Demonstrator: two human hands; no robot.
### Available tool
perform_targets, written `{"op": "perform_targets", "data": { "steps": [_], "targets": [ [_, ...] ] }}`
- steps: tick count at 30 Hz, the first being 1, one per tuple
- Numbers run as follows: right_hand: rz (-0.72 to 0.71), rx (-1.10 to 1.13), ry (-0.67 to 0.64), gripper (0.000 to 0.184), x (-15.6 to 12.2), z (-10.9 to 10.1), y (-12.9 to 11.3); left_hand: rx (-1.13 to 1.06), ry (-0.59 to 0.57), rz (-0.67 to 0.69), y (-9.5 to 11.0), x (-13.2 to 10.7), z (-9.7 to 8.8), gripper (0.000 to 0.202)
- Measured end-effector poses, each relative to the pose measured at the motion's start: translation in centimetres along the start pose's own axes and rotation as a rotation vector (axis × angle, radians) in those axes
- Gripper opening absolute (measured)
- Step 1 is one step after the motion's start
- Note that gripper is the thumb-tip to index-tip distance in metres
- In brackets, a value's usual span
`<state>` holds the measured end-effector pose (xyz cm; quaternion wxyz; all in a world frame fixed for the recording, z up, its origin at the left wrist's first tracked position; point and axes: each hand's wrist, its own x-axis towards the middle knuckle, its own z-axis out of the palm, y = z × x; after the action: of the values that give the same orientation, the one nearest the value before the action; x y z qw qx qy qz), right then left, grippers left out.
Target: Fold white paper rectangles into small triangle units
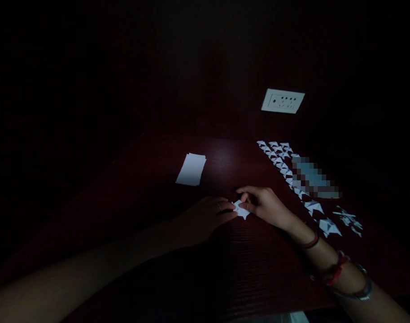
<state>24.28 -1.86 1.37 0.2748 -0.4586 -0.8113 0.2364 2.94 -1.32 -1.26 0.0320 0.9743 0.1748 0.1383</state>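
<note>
On my remote feed, very dark, I have both hands out over a reddish-brown table [225, 161]. Small folded white paper [244, 212] sits on the table between the fingertips, roughly mid-scene, a bit right. Left hand [213, 213]: comes in from the near left, palm down, fingers loosely extended and slightly spread, tips at the paper's left edge; I can't tell if they grip it or just pin it. Ring [219, 206] on one finger. Right hand [267, 204]: thumb lies on the paper, index reaches out past its far side, other fingers curled; from here I can't tell whether there's a real pinch. Right wrist and forearm: dark red band [311, 241], red bracelet [338, 269], metal bangle [366, 287].

Far of the hands, slightly left, I log a paper stack [191, 169], edges a bit uneven. Right side: folded paper pieces [284, 172] in rows running from far to near right, the far ones packed close. Right of these, a pixelated oval item [312, 175], can't identify. Near it, a small heap of white scraps [349, 219]. Far right, a white socket plate [282, 101] on the dark wall [221, 107].
</note>
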Motion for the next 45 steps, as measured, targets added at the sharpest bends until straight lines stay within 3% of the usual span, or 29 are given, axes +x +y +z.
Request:
{"op": "perform_targets", "data": {
  "steps": [7,17,27,45],
  "targets": [
    [0.032,-0.048,0.01,0.017,-0.4,-0.3,-0.8,0.0,-0.008,-0.004,0.0,0.0,-0.1,0.042],
    [-0.13,-0.022,-0.129,0.019,-0.3,-0.9,-0.1,-0.012,0.0,-0.006,0.0,-0.1,0.1,0.043],
    [-0.313,-0.068,-0.187,0.021,-0.3,-1.3,0.2,-0.013,0.007,-0.01,0.4,0.0,-0.4,0.04],
    [-0.303,-0.154,-0.227,0.026,-0.8,-1.9,-0.5,-0.03,-0.054,-0.031,0.2,0.7,-0.8,0.042]
  ]
}}
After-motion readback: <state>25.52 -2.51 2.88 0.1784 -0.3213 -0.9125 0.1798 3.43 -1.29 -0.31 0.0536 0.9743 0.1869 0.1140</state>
